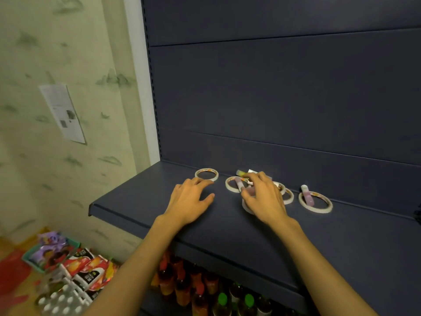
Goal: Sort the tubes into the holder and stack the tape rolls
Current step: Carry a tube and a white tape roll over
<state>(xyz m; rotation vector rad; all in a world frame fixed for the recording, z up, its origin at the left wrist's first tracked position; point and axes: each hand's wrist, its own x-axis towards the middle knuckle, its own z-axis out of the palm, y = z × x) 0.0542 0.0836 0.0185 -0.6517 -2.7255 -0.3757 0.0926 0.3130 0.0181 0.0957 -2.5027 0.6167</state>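
Observation:
Several white tape rolls lie flat on the dark blue shelf [141, 201]. My left hand [190, 200] rests flat on the shelf, its fingertips touching the leftmost tape roll [206, 174]. My right hand [265, 198] is curled over the middle cluster and pinches a pink tube [250, 191] above a tape roll [246, 207]. Another pink tube [239, 183] lies across a roll [229, 186] just to the left. Behind the hand lies a yellow-green tube [241, 172]. To the right, a white-capped pink tube [307, 196] lies across a roll [316, 207]. Two more rolls [288, 197] peek out beside my right hand.
The shelf's dark back panel [273, 99] rises straight behind the objects. Bottles [198, 290] fill the shelf below. On the floor at the lower left are baskets of snack packets [75, 263] and a white crate of round white tops [57, 302]. A wallpapered wall stands at the left.

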